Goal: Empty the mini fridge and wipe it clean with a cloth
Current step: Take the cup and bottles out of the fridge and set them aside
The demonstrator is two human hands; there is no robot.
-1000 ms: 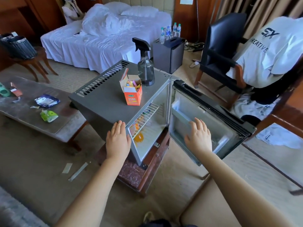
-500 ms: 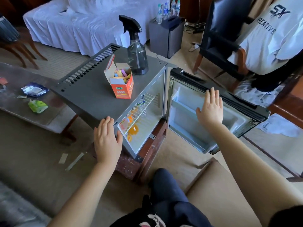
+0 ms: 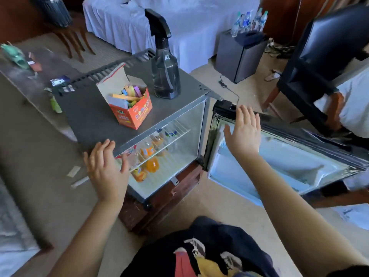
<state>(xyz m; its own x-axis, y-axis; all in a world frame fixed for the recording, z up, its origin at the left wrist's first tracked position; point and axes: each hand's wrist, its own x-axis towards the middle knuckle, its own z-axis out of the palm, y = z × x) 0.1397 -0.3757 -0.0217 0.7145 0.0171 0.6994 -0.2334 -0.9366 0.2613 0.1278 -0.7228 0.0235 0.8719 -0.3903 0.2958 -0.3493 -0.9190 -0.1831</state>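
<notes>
The mini fridge (image 3: 95,120) sits at my twelve o'clock, its door (image 3: 279,162) swung wide toward two. My left hand (image 3: 103,168) rests flat on the top's near corner and my right hand (image 3: 244,134) is at the door's upper edge, fingers (image 3: 103,146) of both straight, gripping nothing. I judge emptying not yet begun: orange drink bottles (image 3: 151,162) sit inside. Next I must reach in under the top's front edge. The spray bottle (image 3: 164,72) and orange box (image 3: 131,108) on top block nothing; I see no cloth.
</notes>
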